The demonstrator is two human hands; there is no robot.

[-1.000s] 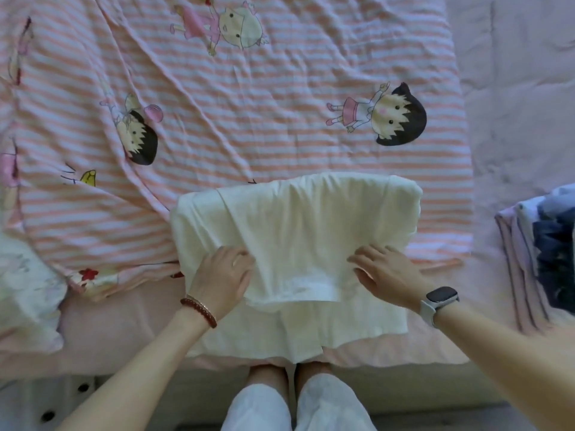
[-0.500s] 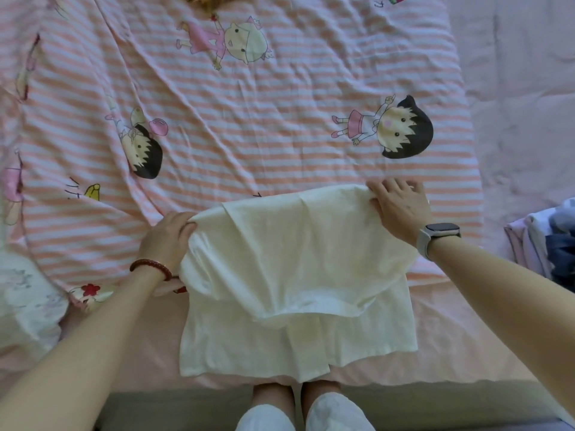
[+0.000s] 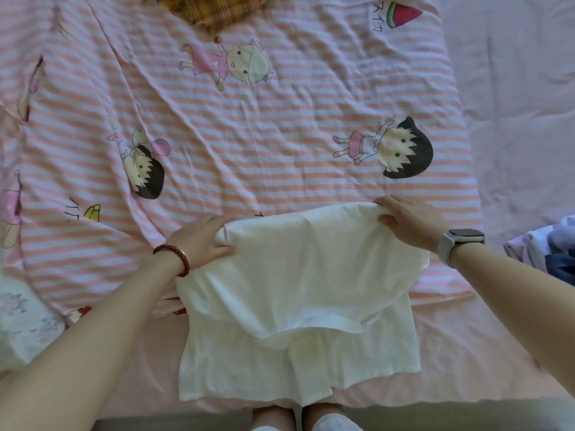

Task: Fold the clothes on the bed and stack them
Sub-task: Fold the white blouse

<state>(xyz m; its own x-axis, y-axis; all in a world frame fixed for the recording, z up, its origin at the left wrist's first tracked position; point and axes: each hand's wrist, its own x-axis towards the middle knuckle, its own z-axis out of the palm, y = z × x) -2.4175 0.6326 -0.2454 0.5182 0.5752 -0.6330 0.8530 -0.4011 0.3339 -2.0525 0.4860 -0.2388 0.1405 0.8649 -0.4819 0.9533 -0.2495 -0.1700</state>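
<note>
A white garment (image 3: pixel 298 293) lies partly folded at the near edge of the bed, its top layer folded down over a longer lower layer. My left hand (image 3: pixel 202 236) grips the garment's far left corner, thumb on top of the cloth. My right hand (image 3: pixel 407 222) grips the far right corner, fingers curled over the fold. Both far corners are raised a little off the striped quilt (image 3: pixel 249 126). A stack of folded clothes (image 3: pixel 550 247), white and dark blue, sits at the right edge, partly cut off.
The pink-and-white striped quilt with cartoon figures covers most of the bed. A yellow plaid cloth (image 3: pixel 217 10) lies at the far edge. A pale floral fabric (image 3: pixel 21 318) sits at the near left. Plain pink sheet (image 3: pixel 522 119) lies to the right.
Both hands went from the garment's near fold to its far corners and took hold of them. The view has shifted so the garment sits lower and the far plaid cloth shows.
</note>
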